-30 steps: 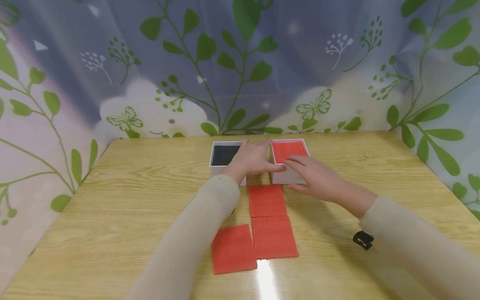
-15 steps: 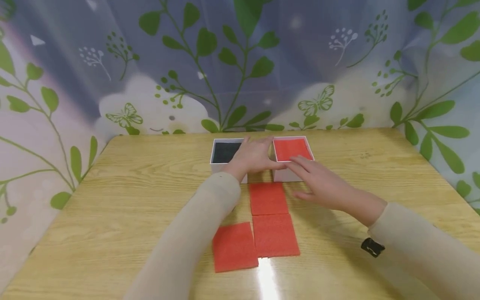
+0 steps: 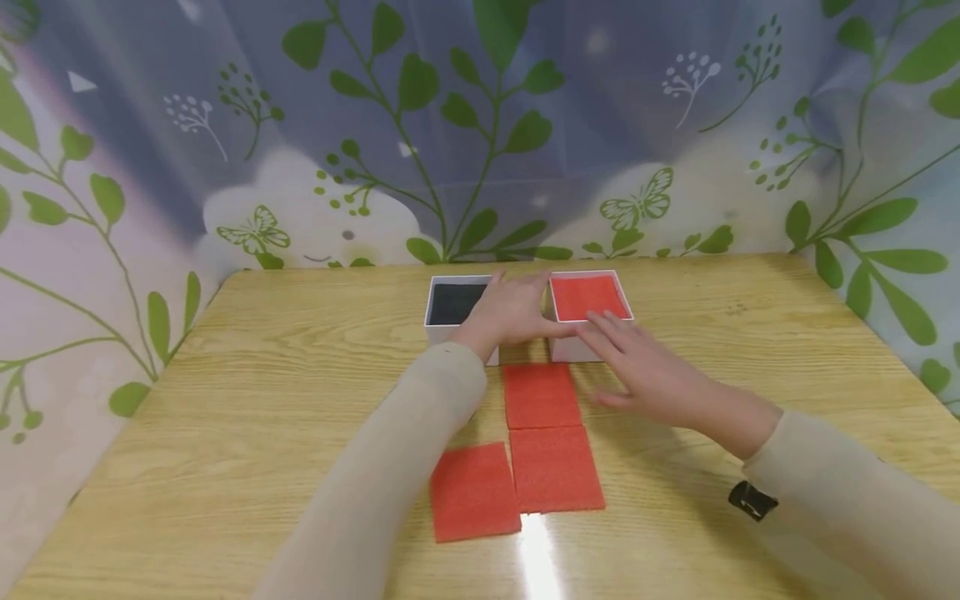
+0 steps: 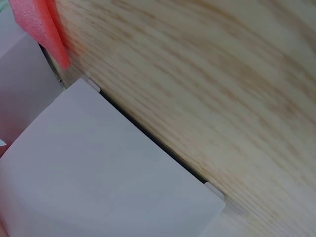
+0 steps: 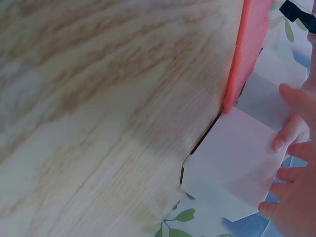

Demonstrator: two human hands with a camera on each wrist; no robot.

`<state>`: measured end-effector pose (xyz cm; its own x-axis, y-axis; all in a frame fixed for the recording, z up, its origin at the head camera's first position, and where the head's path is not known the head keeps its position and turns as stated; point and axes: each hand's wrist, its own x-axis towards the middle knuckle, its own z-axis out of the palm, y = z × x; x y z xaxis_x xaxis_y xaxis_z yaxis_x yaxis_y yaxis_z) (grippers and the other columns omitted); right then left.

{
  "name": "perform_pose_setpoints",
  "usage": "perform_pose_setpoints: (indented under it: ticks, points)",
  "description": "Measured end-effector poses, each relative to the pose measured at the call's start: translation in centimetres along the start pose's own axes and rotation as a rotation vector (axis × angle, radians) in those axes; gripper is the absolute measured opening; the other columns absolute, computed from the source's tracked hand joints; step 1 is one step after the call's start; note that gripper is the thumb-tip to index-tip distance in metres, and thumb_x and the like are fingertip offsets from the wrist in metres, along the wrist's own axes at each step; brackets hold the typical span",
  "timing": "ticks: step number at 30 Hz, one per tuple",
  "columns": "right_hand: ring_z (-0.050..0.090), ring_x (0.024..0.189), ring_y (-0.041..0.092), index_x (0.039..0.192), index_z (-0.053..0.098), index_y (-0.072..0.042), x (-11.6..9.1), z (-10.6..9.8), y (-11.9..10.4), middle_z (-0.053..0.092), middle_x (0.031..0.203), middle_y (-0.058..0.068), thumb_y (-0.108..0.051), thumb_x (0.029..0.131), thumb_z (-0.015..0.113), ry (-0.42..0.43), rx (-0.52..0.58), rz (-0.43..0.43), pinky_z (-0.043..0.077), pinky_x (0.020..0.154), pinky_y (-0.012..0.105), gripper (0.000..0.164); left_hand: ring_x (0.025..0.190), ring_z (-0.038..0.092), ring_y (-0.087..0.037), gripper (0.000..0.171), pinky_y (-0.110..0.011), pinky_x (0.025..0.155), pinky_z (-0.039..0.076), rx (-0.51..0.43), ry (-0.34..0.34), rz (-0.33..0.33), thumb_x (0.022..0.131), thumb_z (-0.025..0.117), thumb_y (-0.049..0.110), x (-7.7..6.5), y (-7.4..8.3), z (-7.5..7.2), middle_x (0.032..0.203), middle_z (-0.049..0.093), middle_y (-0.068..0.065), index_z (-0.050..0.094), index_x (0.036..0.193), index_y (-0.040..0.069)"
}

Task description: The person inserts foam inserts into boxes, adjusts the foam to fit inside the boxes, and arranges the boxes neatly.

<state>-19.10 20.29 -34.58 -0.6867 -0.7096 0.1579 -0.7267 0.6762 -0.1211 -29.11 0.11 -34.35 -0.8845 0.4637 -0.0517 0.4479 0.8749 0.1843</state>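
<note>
In the head view, my left hand [image 3: 510, 312] reaches between two white boxes. Its thumb lies across the front of the right box [image 3: 570, 348], and its fingers run along that box's left side, holding it; their tips are hidden. A red foam square fills the top of that box. My right hand [image 3: 660, 371] touches the box's front rim with straight, spread fingers, while its thumb stands off. In the right wrist view, the right fingers [image 5: 291, 182] sit at the rim beside the left thumb [image 5: 282, 142]. The left box [image 3: 438, 336] holds black foam, partly covered by my left hand.
Three red foam squares lie on the wooden table before the boxes: a far one [image 3: 542, 396], a middle one [image 3: 557, 469] and a near-left one [image 3: 476, 492]. A leaf-patterned curtain [image 3: 420, 192] hangs behind the table. A small black clip [image 3: 752, 500] is under the right sleeve.
My right hand has drawn back slightly, its thumb moving farther from the box front. My left hand stays at the right box. The whole view shifts a little; the foam squares keep their places.
</note>
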Motion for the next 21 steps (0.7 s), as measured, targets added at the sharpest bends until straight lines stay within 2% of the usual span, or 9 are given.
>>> perform_pose_setpoints:
  ticks: [7,12,21]
  points:
    - [0.019,0.136,0.039,0.146,0.018,0.004,-0.4,-0.1,-0.7,0.016,0.150,0.025,-0.030,0.083,0.071,-0.063,0.032,0.045,0.021,0.102,0.064,0.090,0.129,0.041,-0.018,0.108,-0.048,0.111,0.006,0.001,-0.002,0.004,0.069,0.047,0.082,0.0,0.0,0.0,0.141,0.044,0.003,0.020,0.150,0.016]
    - [0.022,0.136,0.038,0.145,0.021,0.006,-0.8,-0.1,-1.4,0.017,0.151,0.023,-0.030,0.083,0.071,-0.085,0.057,0.045,0.025,0.100,0.064,0.088,0.129,0.041,-0.018,0.107,-0.048,0.111,0.006,0.002,0.002,0.015,0.070,0.048,0.081,0.1,0.1,-0.2,0.143,0.042,0.003,0.019,0.150,0.016]
    - [0.024,0.135,0.038,0.142,0.029,0.007,-0.8,0.9,-3.3,0.026,0.148,0.024,-0.033,0.083,0.070,-0.200,0.121,0.025,0.026,0.102,0.060,0.082,0.129,0.041,-0.019,0.105,-0.048,0.111,0.007,-0.002,-0.002,0.001,0.072,0.051,0.078,-0.2,0.1,-0.1,0.142,0.043,0.002,0.020,0.150,0.015]
